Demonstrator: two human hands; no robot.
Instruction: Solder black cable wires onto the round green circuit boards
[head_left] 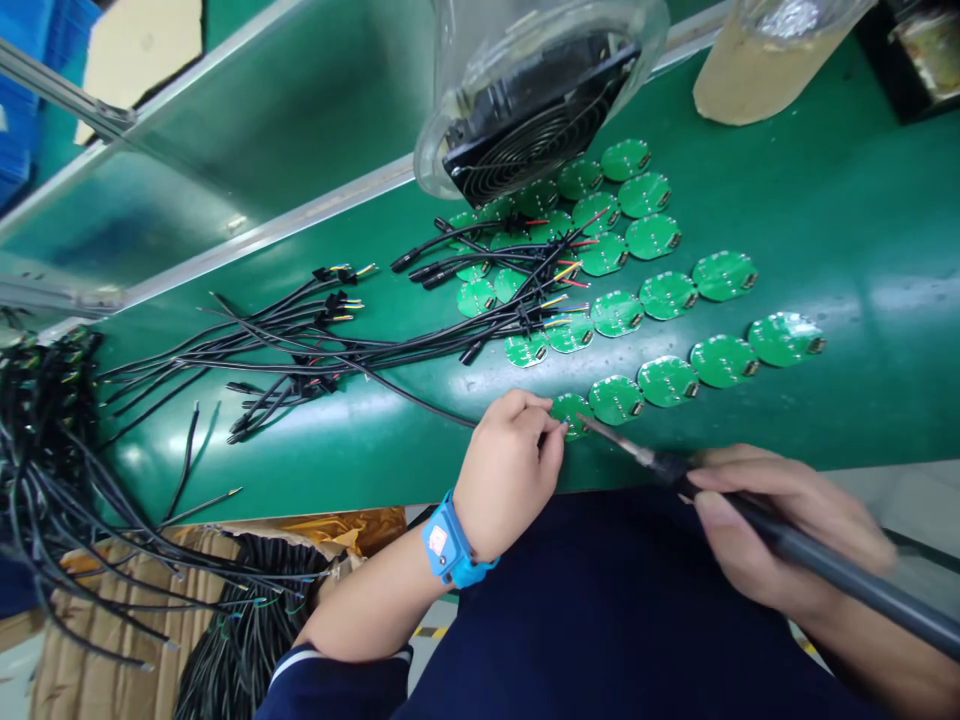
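My right hand (780, 530) is wrapped round the dark handle of a soldering iron (675, 470). The iron's tip lies at the right part of a small round green circuit board (571, 414) near the table's front edge. With fingers pinched together, my left hand (517, 450) is at that board's left edge. A thin black cable (420, 400) runs from the left into these fingers; its end is hidden by them. A blue wrist strap (450, 545) is on my left wrist. More green boards (667, 382) continue the row to the right.
Further rows of green boards (652, 237) lie behind, some under black cables (517, 320) with bared coloured wires. A fan in a clear plastic housing (540, 130) stands over the back boards. A cut-down container (757, 80) is at back right. Bundled cables (45, 430) hang off the left end.
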